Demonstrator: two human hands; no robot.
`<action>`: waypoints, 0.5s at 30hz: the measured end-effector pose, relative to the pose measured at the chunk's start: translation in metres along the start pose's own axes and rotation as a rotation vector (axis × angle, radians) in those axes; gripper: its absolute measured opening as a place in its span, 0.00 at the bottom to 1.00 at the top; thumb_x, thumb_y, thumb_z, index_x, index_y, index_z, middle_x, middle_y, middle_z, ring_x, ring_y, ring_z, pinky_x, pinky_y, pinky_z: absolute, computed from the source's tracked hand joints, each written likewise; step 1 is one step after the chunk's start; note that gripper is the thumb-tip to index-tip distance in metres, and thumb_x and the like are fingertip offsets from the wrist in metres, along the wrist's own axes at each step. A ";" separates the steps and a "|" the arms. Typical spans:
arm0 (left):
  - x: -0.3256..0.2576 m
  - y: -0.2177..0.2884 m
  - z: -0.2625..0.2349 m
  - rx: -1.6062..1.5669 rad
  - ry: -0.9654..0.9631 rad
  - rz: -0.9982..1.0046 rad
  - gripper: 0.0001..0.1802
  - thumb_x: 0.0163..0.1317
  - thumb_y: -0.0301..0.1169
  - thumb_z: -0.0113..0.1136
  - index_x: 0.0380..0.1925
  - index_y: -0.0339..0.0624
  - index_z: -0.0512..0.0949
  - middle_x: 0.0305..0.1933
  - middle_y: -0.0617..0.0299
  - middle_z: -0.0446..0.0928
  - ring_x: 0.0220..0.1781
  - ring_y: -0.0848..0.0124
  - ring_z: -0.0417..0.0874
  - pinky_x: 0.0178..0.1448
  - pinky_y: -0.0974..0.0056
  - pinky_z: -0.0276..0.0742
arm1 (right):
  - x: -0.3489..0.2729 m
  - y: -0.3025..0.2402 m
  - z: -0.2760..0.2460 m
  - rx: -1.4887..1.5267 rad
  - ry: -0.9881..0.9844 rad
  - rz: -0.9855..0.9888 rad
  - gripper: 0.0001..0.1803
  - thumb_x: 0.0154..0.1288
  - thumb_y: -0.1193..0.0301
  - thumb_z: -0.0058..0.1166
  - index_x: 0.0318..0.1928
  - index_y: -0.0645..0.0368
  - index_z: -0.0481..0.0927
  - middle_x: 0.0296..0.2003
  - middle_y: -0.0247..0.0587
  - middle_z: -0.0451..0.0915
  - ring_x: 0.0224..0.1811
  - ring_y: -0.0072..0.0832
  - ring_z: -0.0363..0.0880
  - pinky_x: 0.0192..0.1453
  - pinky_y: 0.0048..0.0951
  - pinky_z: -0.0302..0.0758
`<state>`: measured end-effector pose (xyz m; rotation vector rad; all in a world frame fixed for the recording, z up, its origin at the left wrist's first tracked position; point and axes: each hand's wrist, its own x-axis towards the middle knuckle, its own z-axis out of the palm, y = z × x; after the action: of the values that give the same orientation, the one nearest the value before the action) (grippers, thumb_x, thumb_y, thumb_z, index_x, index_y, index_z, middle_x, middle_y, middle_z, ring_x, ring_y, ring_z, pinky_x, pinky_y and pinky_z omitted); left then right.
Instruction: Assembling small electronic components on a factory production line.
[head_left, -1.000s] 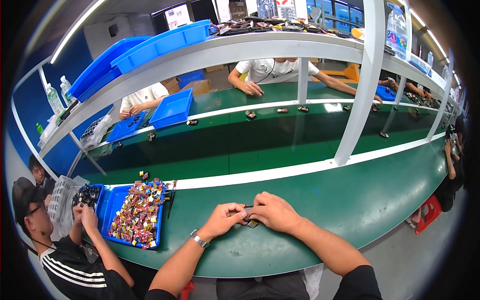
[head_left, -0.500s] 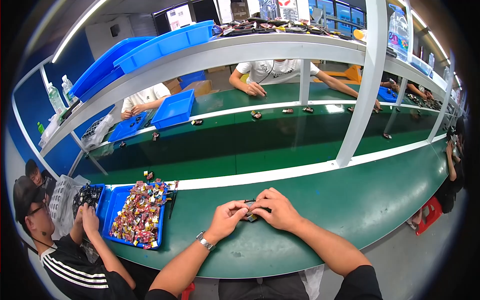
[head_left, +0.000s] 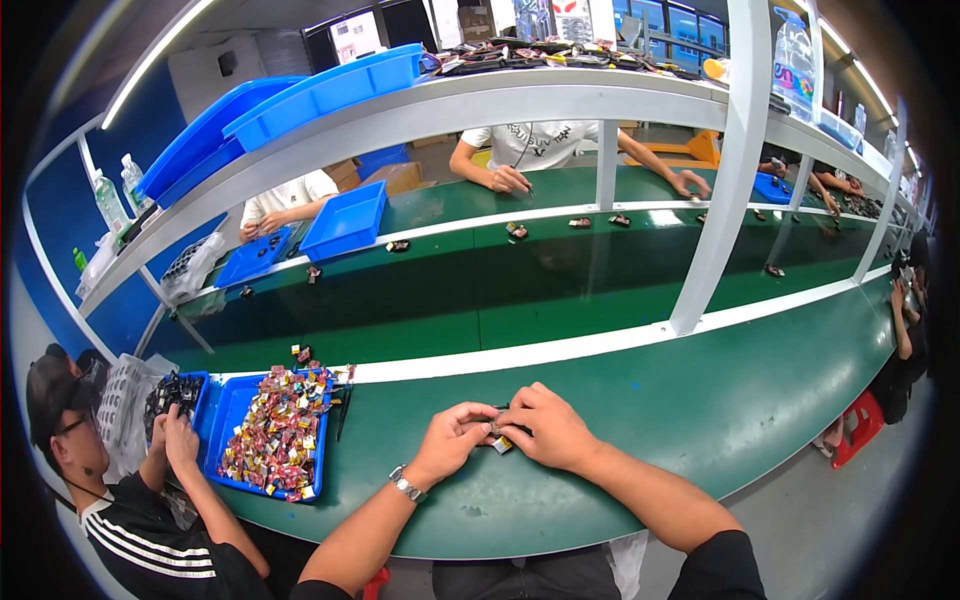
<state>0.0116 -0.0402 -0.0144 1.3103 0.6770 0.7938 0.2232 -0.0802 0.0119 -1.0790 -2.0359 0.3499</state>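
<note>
My left hand (head_left: 455, 443), with a metal-band watch on its wrist, and my right hand (head_left: 545, 428) meet over the green work surface. Thumbs and fingers of both pinch a small electronic part (head_left: 502, 444). A yellow-and-silver block hangs from its lower side, and a dark piece shows at the upper fingertips. Most of the part is hidden by my fingers. To the left, a blue tray (head_left: 232, 408) holds a heap of similar small red, yellow and silver parts. Dark tweezers (head_left: 344, 414) lie beside the tray's right edge.
A white frame post (head_left: 712, 220) rises at right, under a shelf with blue trays (head_left: 330, 92). Small assemblies sit on the green conveyor belt (head_left: 420, 310) beyond a white rail (head_left: 520, 355). A co-worker (head_left: 150, 520) sits close at left by a tray of black parts; others work across.
My right hand has shifted slightly, and more of the yellow-and-silver block shows below my fingers. Across the belt, a co-worker's outstretched arm has drawn back. Assemblies on the belt have edged right.
</note>
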 end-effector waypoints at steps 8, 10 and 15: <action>-0.001 0.008 0.007 -0.002 0.035 0.003 0.19 0.69 0.18 0.53 0.59 0.31 0.69 0.55 0.50 0.77 0.53 0.67 0.83 0.54 0.63 0.85 | -0.002 -0.003 0.009 -0.070 0.063 0.046 0.06 0.58 0.72 0.66 0.37 0.54 0.87 0.33 0.34 0.75 0.39 0.33 0.73 0.43 0.33 0.74; 0.000 0.008 0.007 -0.011 0.063 -0.010 0.18 0.69 0.18 0.53 0.59 0.32 0.70 0.55 0.51 0.78 0.52 0.67 0.83 0.54 0.63 0.86 | -0.002 -0.004 0.013 -0.056 0.120 0.062 0.06 0.57 0.72 0.67 0.37 0.54 0.87 0.33 0.33 0.75 0.39 0.33 0.73 0.43 0.33 0.74; 0.000 0.011 0.008 -0.013 0.069 -0.018 0.17 0.69 0.18 0.53 0.57 0.33 0.71 0.55 0.52 0.78 0.52 0.68 0.83 0.54 0.64 0.86 | -0.004 -0.005 0.018 -0.023 0.182 0.077 0.08 0.55 0.73 0.68 0.37 0.54 0.88 0.33 0.33 0.74 0.39 0.32 0.72 0.42 0.32 0.74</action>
<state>0.0170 -0.0438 -0.0021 1.2683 0.7369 0.8305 0.2076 -0.0844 0.0009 -1.1626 -1.8449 0.2583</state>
